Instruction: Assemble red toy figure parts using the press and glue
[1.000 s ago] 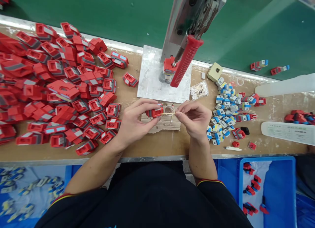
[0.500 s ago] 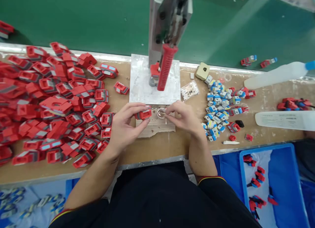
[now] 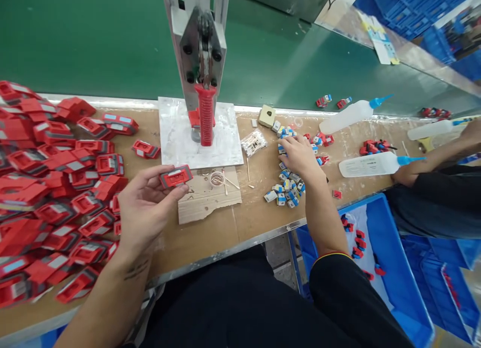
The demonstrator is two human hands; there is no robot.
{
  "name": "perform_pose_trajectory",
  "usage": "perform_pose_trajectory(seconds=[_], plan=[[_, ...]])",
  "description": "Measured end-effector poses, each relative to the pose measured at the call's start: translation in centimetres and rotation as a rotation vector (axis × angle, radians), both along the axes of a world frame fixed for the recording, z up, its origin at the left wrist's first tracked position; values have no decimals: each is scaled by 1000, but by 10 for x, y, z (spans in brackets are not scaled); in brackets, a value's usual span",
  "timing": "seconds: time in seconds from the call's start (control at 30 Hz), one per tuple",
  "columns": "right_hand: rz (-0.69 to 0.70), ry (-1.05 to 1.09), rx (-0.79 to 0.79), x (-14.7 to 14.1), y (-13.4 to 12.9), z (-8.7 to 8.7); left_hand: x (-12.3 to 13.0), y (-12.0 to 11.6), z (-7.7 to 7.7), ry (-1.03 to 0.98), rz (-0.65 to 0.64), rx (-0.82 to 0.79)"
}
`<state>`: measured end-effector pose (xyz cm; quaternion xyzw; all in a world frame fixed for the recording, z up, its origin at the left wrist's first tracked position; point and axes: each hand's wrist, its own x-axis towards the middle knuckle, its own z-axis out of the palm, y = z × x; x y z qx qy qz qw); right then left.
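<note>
My left hand (image 3: 150, 205) pinches a red and grey toy car body (image 3: 176, 178), its hollow side up, at the left edge of a cardboard piece (image 3: 203, 203). On the cardboard are a small round clear dish (image 3: 217, 179) and cotton swabs (image 3: 226, 184). My right hand (image 3: 298, 155) reaches over a pile of small white, blue and yellow blocks (image 3: 288, 185). Its fingertips are down among the blocks, and whether they grip one is hidden.
A press with a red handle (image 3: 206, 115) stands on a metal plate (image 3: 165, 137). Red car bodies (image 3: 56, 188) heap at left. Bottles (image 3: 368, 165), a swab packet (image 3: 254, 142) and a blue bin (image 3: 406, 288) lie right. Another person's arm (image 3: 439, 150) is at far right.
The view has shifted right. My right hand has left the dish and a swab, and moved right to the block pile. My left hand still holds the car body, now left of the dish.
</note>
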<state>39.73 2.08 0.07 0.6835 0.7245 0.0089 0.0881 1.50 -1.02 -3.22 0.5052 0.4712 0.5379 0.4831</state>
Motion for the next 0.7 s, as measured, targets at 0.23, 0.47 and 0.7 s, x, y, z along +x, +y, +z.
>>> perform_pose_trajectory(seconds=[0.23,0.47,0.7], plan=[[78,-41,-96,1,15,3,5,1,-14,-38,-39,41],[182,1166,568,-52,-26,12,13,1,-18,-185,-89,-25],[243,1791,402,-163,-34,9,13,-10,-7,-182,-87,46]])
